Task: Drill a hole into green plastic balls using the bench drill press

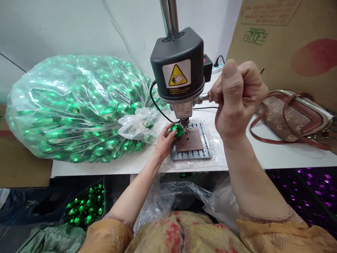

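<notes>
A small black drill press [176, 63] stands on the white table, a yellow hand-warning sticker on its front. My left hand [165, 140] holds a shiny green faceted ball [177, 130] close under the drill's chuck [184, 122]; whether the bit touches the ball I cannot tell. Beneath it is the slotted metal base [205, 147], topped by a brown square board [195, 140] with a dark hole and scattered dark chips. My right hand [238, 95] is a closed fist at the machine's right side, around the feed lever [203, 98], most of which the fingers hide.
A big clear bag of green balls [79, 112] fills the table's left side. To the right lies a patterned handbag [295, 116] before a large cardboard box [279, 49]. Below the table edge are a container of green balls [86, 203] and purple shiny pieces [310, 189].
</notes>
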